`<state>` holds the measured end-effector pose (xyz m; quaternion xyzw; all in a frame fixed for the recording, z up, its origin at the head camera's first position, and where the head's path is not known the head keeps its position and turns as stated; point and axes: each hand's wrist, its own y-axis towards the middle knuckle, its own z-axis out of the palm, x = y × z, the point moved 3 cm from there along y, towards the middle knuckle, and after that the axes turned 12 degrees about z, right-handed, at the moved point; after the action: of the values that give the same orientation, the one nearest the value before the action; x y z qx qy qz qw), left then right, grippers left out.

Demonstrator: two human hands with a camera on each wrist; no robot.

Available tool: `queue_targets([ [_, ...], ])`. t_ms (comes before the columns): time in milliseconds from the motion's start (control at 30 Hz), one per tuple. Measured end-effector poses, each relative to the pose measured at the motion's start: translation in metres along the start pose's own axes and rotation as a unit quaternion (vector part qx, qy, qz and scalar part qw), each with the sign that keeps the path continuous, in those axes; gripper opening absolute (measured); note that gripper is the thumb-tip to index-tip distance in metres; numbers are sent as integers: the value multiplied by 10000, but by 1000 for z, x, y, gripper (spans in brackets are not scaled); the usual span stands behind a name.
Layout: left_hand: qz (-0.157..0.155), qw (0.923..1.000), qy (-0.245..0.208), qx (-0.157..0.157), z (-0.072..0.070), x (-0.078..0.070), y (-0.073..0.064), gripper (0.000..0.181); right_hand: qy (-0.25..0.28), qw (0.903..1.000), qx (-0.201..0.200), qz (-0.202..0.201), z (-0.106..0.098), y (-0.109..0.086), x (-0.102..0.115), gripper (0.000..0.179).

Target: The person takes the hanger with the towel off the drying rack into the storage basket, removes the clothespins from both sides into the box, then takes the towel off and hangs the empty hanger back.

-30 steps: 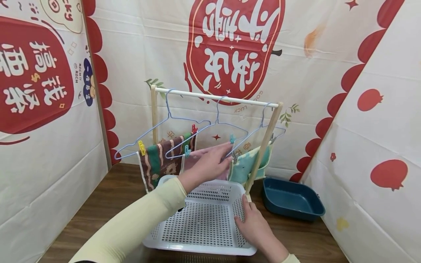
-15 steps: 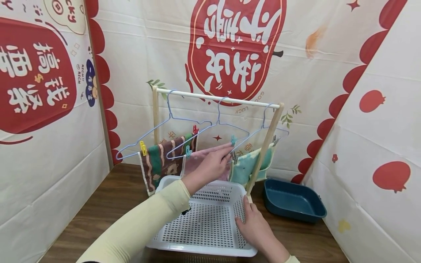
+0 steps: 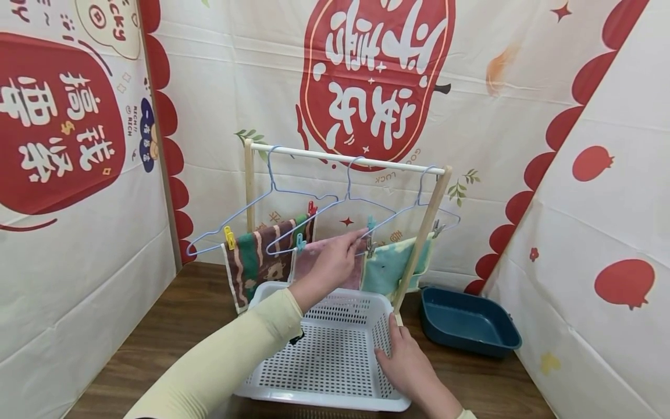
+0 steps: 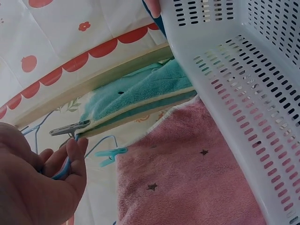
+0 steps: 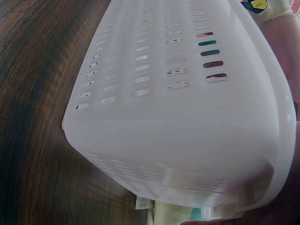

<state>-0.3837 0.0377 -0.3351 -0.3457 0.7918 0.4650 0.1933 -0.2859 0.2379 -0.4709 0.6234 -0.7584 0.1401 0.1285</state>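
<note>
My left hand (image 3: 328, 263) pinches the lower corner of the right-hand blue wire hanger (image 4: 61, 174) between thumb and fingers. Beside those fingertips, a grey clip (image 4: 70, 127) fastens a green-and-yellow towel (image 3: 389, 267) to that hanger. A pink towel (image 4: 187, 173) hangs from the middle hanger (image 3: 346, 198) by turquoise clips (image 4: 112, 154), partly behind the left hand in the head view. My right hand (image 3: 410, 361) grips the right rim of a white perforated basket (image 3: 324, 401), thumb on the inner side.
A wooden rack with a white rod (image 3: 335, 156) stands behind the basket. From its left hanger hangs a brown striped towel (image 3: 262, 262) with a yellow clip (image 3: 230, 237) and a red clip (image 3: 312, 208). A dark blue tub (image 3: 468, 320) sits right on the wooden table (image 3: 157, 343).
The left end of the green-and-yellow towel has shifted slightly left, nearer the pink towel, with my left hand at the hanger. My right hand stays on the basket rim.
</note>
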Motion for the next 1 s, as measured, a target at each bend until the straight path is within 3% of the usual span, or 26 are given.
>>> queue_targets([
  [367,405,9972,512,-373,-10,-8,0,31,-5,10000,-1,-62,1,-2,-2,92],
  [667,545,9963,500,-445,-33,-12,-2,35,9,10000,47,51,1,-1,-2,92],
  [1000,1008,9911,546,-671,-61,-19,-3,35,0,10000,-9,18,1,0,-3,91],
])
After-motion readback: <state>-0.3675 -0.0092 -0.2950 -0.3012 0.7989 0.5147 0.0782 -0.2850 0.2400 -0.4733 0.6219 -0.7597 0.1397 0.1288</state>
